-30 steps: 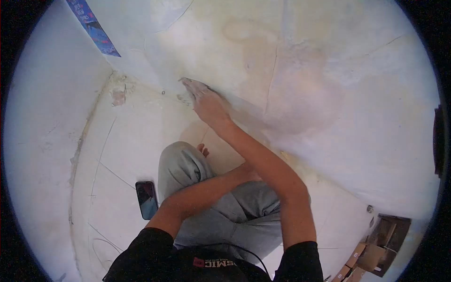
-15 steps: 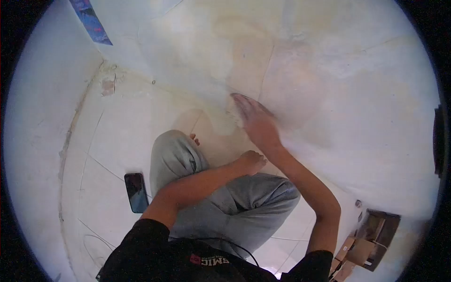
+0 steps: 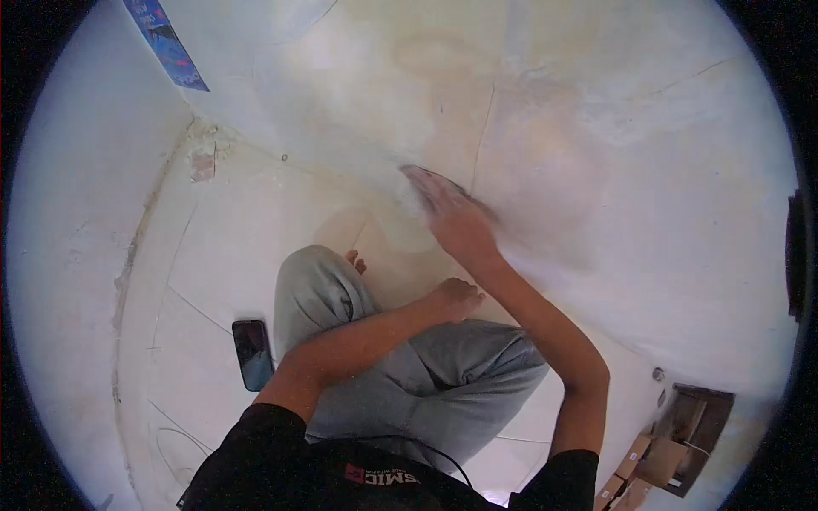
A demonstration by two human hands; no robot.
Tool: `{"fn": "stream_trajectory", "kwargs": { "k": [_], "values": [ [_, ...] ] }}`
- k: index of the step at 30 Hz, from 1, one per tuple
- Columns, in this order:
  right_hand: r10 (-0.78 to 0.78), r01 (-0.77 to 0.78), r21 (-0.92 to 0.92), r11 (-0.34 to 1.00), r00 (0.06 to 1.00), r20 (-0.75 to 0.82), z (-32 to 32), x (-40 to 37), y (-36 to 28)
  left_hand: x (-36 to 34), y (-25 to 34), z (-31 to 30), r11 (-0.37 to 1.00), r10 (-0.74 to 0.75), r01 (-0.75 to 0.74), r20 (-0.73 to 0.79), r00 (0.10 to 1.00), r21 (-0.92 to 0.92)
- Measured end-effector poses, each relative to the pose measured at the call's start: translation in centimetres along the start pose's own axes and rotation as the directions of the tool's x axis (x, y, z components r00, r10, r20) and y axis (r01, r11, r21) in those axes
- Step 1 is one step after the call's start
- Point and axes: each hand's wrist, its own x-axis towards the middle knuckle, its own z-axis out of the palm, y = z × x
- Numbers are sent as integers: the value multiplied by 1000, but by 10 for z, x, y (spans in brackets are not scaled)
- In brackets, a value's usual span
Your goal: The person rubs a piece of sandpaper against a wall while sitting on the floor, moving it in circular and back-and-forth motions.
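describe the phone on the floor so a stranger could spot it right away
Look at the pale floor in the left half of the view, left of the person's grey-clad knee. The phone lies flat there, just beside that knee. It is the only dark, glossy rectangle on the light floor.

We see a pale tiled floor [image 3: 221, 247] with thin dark cracks and joint lines. It is chipped at the far left corner, where it meets the wall. A black rectangular phone [image 3: 253, 354] lies flat on the tiles. The person's bare toes [image 3: 354, 260] rest on them. Brown cardboard boxes [image 3: 649, 467] stand at the lower right.
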Motion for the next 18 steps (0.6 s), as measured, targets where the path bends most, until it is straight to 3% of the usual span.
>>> {"fn": "stream_trajectory", "kwargs": {
  "k": [4, 8, 10, 12, 14, 16, 18],
  "values": [
    [29, 16, -242, 970, 983, 180, -38, -62, 13, -11, 11, -22, 999, 47, -48, -75, 996, -8],
    [44, 6, -253, 968, 981, 190, -36, -57, 10, -7, 16, -18, 998, 60, -61, -64, 996, -14],
    [138, -157, 143, 977, 981, 136, -24, -31, 2, 2, 14, -2, 1000, 19, -19, -49, 999, -11],
    [108, -116, 100, 988, 990, 86, -16, 6, -17, 15, 4, 26, 971, -51, -6, -231, 972, -239],
    [244, -268, 587, 764, 962, 123, 2, 54, -33, 9, -4, 36, 947, -40, -54, -282, 959, -318],
    [160, -116, 507, 854, 986, -44, 22, 96, -51, 6, -9, 43, 859, -32, -180, -402, 915, -479],
    [95, 72, 335, 939, 885, -456, 56, 132, -70, 5, -7, 49, 719, -59, -317, -508, 859, -618]
  ]
}}
